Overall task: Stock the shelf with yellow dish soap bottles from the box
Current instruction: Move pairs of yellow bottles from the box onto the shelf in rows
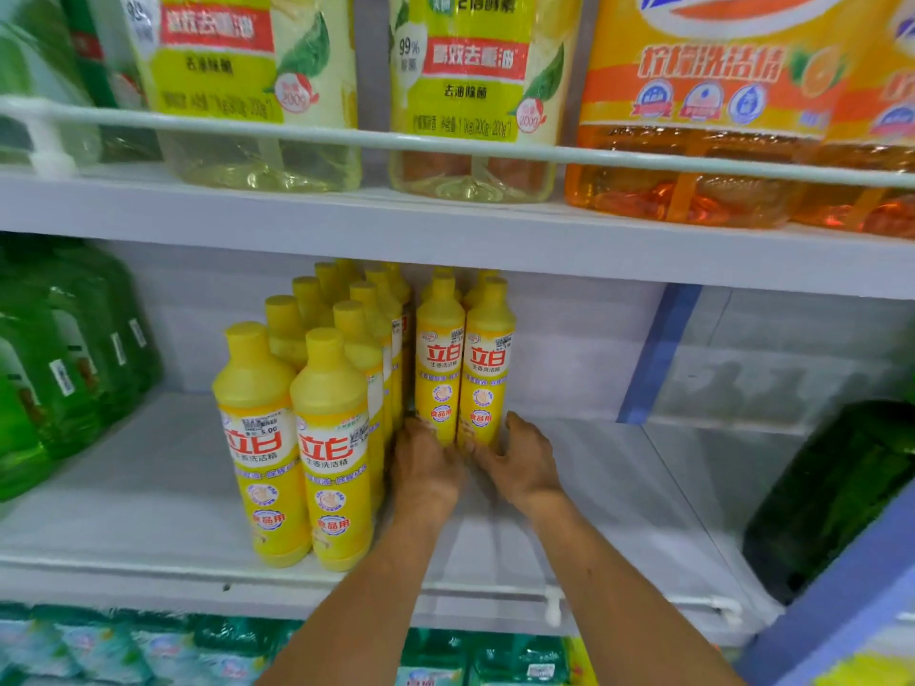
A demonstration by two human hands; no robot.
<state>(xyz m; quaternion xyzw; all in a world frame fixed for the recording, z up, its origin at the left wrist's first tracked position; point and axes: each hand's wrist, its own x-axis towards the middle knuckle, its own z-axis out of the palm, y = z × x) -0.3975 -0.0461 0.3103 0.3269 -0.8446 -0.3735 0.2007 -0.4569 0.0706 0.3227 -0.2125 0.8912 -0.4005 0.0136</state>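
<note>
You are reaching deep onto the middle shelf (148, 487) with both arms, and your hands are meeting at the base of a pair of yellow dish soap bottles (463, 368) standing upright side by side toward the far part of the shelf. Your left hand (428, 467) is cupping the foot of the left bottle of the pair, fingers curled against its lower label; your right hand (520, 460) is pressing its spread fingers against the foot of the right bottle. Neither hand is closing fully around a bottle; you are bracing or nudging them rather than lifting.

To the left, two rows of the same bottles (297, 438) are running from the near edge to the back wall, packed touching one another. The pair you are handling is standing just beside those rows, starting a new column with bare shelf in front of it and to its right. The box is not showing here.

These bottles look like stiff, smooth plastic, full of liquid and so fairly weighty for their slimness. Tall and narrow, they will probably tip if you push them high up, so low pressure near the base, as you are giving now, seems the safer way to slide them. For lifting, the shoulder below the cap or the labelled middle would likely give the surest hold, since the glossy plastic may be slippery.
</note>
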